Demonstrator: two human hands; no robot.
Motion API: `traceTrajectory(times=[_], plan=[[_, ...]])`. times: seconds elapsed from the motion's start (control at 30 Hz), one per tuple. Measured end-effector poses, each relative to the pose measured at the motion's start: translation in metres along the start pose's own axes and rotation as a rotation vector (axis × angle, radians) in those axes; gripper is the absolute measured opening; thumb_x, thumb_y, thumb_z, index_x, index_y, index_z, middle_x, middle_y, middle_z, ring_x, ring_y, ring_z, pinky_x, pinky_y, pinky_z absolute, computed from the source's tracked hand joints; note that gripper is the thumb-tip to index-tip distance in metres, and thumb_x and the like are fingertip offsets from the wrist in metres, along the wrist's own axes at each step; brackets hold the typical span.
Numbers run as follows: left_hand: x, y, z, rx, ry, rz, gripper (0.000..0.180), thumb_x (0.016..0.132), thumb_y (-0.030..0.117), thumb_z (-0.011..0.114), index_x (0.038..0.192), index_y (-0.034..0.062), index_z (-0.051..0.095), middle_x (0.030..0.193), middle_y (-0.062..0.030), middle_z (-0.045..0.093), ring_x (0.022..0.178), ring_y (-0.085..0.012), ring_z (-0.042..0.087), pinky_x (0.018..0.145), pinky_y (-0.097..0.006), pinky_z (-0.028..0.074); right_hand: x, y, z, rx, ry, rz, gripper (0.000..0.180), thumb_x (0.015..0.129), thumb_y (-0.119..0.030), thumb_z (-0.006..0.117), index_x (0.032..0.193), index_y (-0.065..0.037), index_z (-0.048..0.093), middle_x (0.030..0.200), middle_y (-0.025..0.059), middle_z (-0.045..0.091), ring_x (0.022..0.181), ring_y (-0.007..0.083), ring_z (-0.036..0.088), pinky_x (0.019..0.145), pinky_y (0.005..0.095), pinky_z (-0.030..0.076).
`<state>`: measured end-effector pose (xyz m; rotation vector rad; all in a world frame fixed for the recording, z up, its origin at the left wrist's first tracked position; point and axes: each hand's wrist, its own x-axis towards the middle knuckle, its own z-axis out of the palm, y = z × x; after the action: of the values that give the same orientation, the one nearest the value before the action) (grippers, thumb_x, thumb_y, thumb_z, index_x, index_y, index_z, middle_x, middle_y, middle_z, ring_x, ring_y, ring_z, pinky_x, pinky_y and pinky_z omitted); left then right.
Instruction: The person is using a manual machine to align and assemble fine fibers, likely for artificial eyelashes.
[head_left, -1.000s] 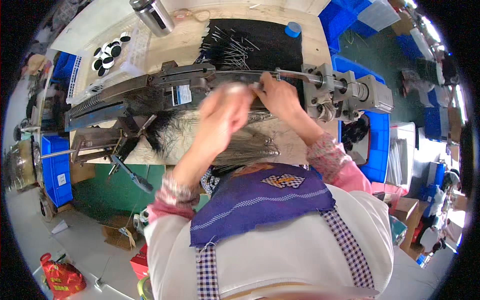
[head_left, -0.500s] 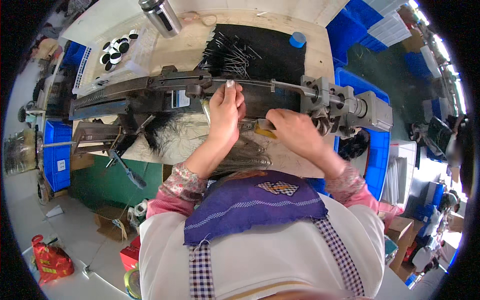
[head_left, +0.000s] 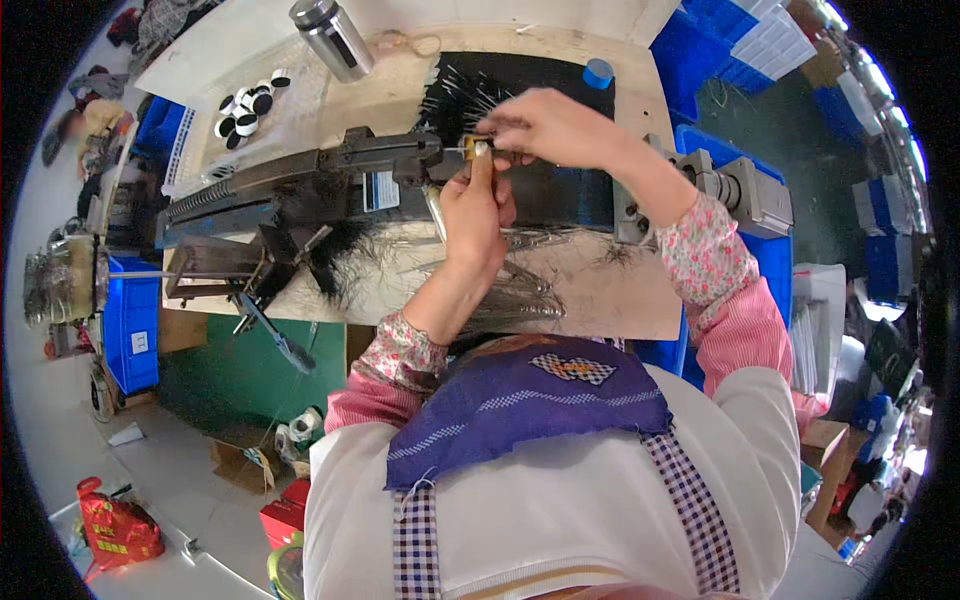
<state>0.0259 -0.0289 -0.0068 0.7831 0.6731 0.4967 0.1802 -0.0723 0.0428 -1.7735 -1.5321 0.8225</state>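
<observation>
While both forearms reach past the purple apron [head_left: 530,410], a bundle of thin wires [head_left: 525,295] lies on the wooden desk [head_left: 640,300], on the near side of the dark metal machine [head_left: 300,177]. Farther in, just off the right end of the machine's upper bar, the left hand [head_left: 474,215] has its grip pinched, thumb pressed on a small yellow piece [head_left: 470,146]. Above that same end of the machine, the right hand [head_left: 545,128] bends its fingers over the piece; I cannot tell whether its grip grasps or merely touches it.

The yellow piece looks light and fairly stiff, probably easy to drop; its edges, between thumb and forefinger, seem the place to hold. The wires look springy and slick, likely better taken as a bunch near one end.

Beyond the machine, a black cloth [head_left: 560,75] bears slim metal pieces [head_left: 468,85] and a blue cap [head_left: 598,73]; also beyond the machine stands a steel flask [head_left: 333,42].
</observation>
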Motion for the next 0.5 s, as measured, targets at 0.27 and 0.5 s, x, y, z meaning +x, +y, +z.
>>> traceTrajectory(times=[0.27,0.5], plan=[[0.009,-0.007,-0.002,-0.035,-0.295,-0.058,0.072,0.093,0.064,0.030,0.124,-0.0001,0.045,0.116,-0.0156,0.056,0.106,-0.0249,0.056,0.091,-0.038,0.045,0.018,0.010,-0.018,0.292,-0.225,0.278,0.030,0.093,-0.016,0.057,0.118,0.000,0.060,0.090,0.0128,0.066,0.076,0.0166,0.063,0.068,0.0310,0.053],[0.010,0.020,-0.013,-0.873,-0.386,-0.305,0.091,0.089,0.064,0.042,0.137,-0.0090,0.017,0.143,-0.0247,0.027,0.139,-0.0334,0.023,0.113,-0.043,0.027,-0.005,-0.015,-0.025,-0.693,0.216,0.122,0.036,0.092,-0.030,0.053,0.122,-0.012,0.059,0.124,0.0137,0.054,0.098,0.0312,0.055,0.084,0.0389,0.047]])
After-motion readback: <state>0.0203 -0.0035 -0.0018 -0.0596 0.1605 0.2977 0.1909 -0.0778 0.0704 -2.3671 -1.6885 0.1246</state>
